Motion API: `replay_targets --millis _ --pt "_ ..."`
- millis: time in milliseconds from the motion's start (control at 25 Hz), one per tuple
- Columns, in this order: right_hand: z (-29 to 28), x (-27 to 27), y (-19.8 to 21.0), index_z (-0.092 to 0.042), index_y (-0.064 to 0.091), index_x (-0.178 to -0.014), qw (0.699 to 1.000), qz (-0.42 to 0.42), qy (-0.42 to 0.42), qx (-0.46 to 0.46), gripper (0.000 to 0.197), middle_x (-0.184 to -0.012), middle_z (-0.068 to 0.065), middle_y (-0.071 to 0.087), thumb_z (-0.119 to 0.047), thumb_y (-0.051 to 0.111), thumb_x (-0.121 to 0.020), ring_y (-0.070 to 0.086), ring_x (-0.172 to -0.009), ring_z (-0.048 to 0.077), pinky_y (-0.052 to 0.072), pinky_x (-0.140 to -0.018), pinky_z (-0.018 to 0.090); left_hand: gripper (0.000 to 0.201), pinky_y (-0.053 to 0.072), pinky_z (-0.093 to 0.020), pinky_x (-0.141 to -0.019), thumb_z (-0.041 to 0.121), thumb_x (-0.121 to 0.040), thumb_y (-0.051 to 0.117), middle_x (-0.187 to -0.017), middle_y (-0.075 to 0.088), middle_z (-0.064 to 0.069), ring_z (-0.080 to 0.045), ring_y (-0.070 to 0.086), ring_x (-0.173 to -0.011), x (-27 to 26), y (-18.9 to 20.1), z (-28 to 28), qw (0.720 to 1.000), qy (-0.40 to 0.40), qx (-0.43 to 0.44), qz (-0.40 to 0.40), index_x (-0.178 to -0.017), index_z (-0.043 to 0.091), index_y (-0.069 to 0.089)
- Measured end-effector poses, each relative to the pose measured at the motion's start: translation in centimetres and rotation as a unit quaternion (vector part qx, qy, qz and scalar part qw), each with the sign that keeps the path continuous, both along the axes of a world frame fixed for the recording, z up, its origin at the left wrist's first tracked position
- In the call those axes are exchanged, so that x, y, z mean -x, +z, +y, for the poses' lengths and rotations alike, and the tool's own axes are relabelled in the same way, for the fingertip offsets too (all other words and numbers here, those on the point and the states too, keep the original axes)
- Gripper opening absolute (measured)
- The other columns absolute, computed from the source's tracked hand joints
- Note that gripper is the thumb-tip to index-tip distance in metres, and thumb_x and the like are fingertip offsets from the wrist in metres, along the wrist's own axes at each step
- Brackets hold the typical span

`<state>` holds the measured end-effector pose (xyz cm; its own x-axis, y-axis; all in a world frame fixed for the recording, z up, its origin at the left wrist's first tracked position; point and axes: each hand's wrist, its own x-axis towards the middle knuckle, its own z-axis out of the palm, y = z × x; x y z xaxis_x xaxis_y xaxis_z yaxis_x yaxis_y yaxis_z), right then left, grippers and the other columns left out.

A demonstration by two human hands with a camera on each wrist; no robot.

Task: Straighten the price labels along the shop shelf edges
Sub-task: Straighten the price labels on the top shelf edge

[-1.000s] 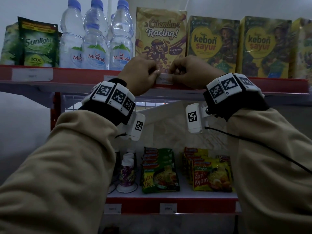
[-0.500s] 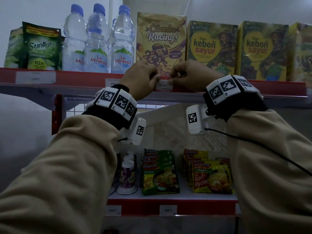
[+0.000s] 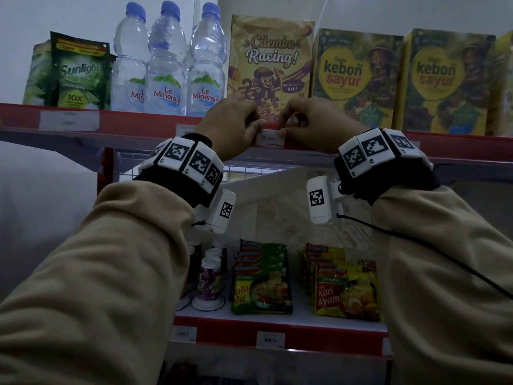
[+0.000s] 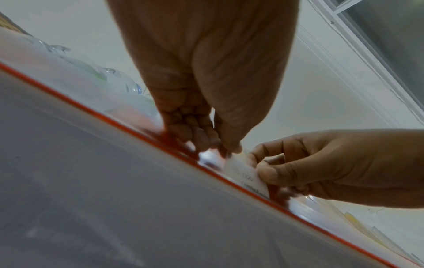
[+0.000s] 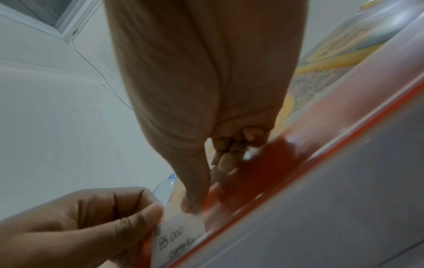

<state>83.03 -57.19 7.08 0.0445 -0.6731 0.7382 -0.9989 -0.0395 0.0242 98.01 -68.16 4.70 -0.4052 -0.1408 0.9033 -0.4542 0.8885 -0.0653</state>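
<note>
The shelving fills the view: a top shelf (image 3: 133, 122) with a red front edge and a lower shelf (image 3: 277, 336) beneath it. On the top shelf stand, from left to right, green pouches (image 3: 80, 73), three water bottles (image 3: 166, 65), a yellow monkey box (image 3: 270, 62) and two green boxes (image 3: 358, 79). The lower shelf holds noodle packets (image 3: 262, 279) and small white bottles (image 3: 209, 279); two labels sit on its red edge. My sleeves (image 3: 111, 273) rise from below, each wrist carrying a marker band. My left hand (image 3: 233, 123) and right hand (image 3: 313, 123) meet at the top shelf's edge, just below the monkey box. Between them lies the price label (image 3: 270, 138), a small white card against the red edge, with handwritten figures reading 85.000. My left hand pinches its left end with curled fingers; my right hand pinches its right end between thumb (image 4: 273, 174) and forefinger. Another label (image 3: 69, 120) sits further left on the same edge.
</note>
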Motion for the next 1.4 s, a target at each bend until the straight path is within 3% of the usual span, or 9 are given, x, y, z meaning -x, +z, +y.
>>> replay_targets --millis 280,360,440,560,760,880,1080,1400 --pt "0.0 0.2 -1.0 -0.023 0.06 -0.107 0.998 -0.001 0.022 0.051 0.023 -0.099 -0.002 0.053 -0.024 0.067 -0.085 0.046 -0.085 0.013 0.039 -0.074 0.029 0.02 0.031 -0.023 -0.081 0.021 -0.092 0.057 -0.107 0.054 -0.014 -0.021 0.047 -0.096 -0.3 -0.7 0.3 0.999 -0.026 0.006 0.026 -0.102 0.004 0.057" --pt "-0.2 0.1 -1.3 -0.022 0.06 -0.107 0.998 0.016 0.025 0.062 0.023 -0.108 0.004 0.054 -0.024 0.066 -0.086 0.046 -0.094 0.018 0.042 -0.084 0.035 0.016 0.031 -0.023 -0.08 0.018 -0.091 0.057 -0.106 0.054 -0.013 -0.018 0.045 -0.093 -0.4 -1.1 0.4 0.999 -0.031 0.016 0.036 -0.099 0.003 0.056" --pt "-0.2 0.1 -1.7 -0.022 0.062 -0.108 0.996 0.012 0.03 0.08 0.023 -0.113 0.007 0.052 -0.025 0.066 -0.086 0.046 -0.106 0.025 0.041 -0.094 0.042 0.014 0.034 -0.027 -0.081 0.016 -0.089 0.058 -0.105 0.054 -0.012 -0.024 0.047 -0.097 -0.6 -1.5 0.4 0.998 -0.01 0.034 0.046 -0.099 0.005 0.057" --pt "-0.5 -0.2 -2.2 -0.025 0.063 -0.108 0.994 0.012 -0.001 0.112 0.023 -0.116 0.006 0.05 -0.029 0.065 -0.085 0.039 -0.115 0.029 0.035 -0.098 0.042 0.016 0.033 -0.03 -0.084 0.016 -0.087 0.059 -0.108 0.054 -0.011 -0.028 0.046 -0.103 -1.0 -1.5 0.3 0.999 0.019 0.04 0.027 -0.101 0.008 0.059" --pt "-2.1 -2.3 -2.4 -0.029 0.063 -0.097 0.985 0.001 -0.05 0.162 0.023 -0.109 -0.001 0.053 -0.043 0.065 -0.078 0.038 -0.115 0.027 0.025 -0.09 0.037 0.024 0.039 -0.025 -0.082 0.008 -0.087 0.059 -0.114 0.049 -0.015 -0.026 0.05 -0.103 -2.8 -1.3 -0.2 0.999 -0.021 0.05 -0.003 -0.11 0.006 0.065" --pt "-3.6 -4.4 -2.7 -0.025 0.06 -0.094 0.982 0.024 -0.08 0.168 0.03 -0.11 0.001 0.055 -0.05 0.063 -0.076 0.039 -0.116 0.028 0.027 -0.093 0.043 0.032 0.042 -0.031 -0.085 0.008 -0.086 0.058 -0.117 0.05 -0.014 -0.027 0.049 -0.107 -4.8 -1.6 -0.8 0.998 -0.003 0.065 -0.021 -0.117 0.01 0.063" --pt "-6.1 -8.4 -3.0 -0.02 0.055 -0.104 0.979 0.075 -0.111 0.152 0.051 -0.119 0.004 0.053 -0.062 0.061 -0.075 0.037 -0.12 0.029 0.029 -0.095 0.046 0.034 0.041 -0.04 -0.093 0.023 -0.088 0.06 -0.116 0.052 -0.013 -0.029 0.049 -0.107 -9.0 -2.3 -3.7 0.997 0.053 0.061 0.009 -0.119 0.01 0.061" --pt "-7.3 -10.4 -3.3 -0.016 0.053 -0.105 0.982 0.041 -0.117 0.143 0.047 -0.123 0.01 0.047 -0.053 0.064 -0.08 0.035 -0.12 0.031 0.029 -0.097 0.045 0.04 0.04 -0.033 -0.09 0.033 -0.086 0.066 -0.113 0.058 -0.01 -0.026 0.049 -0.105 -12.2 -2.9 -6.5 0.997 0.02 0.069 0.005 -0.119 0.01 0.061"
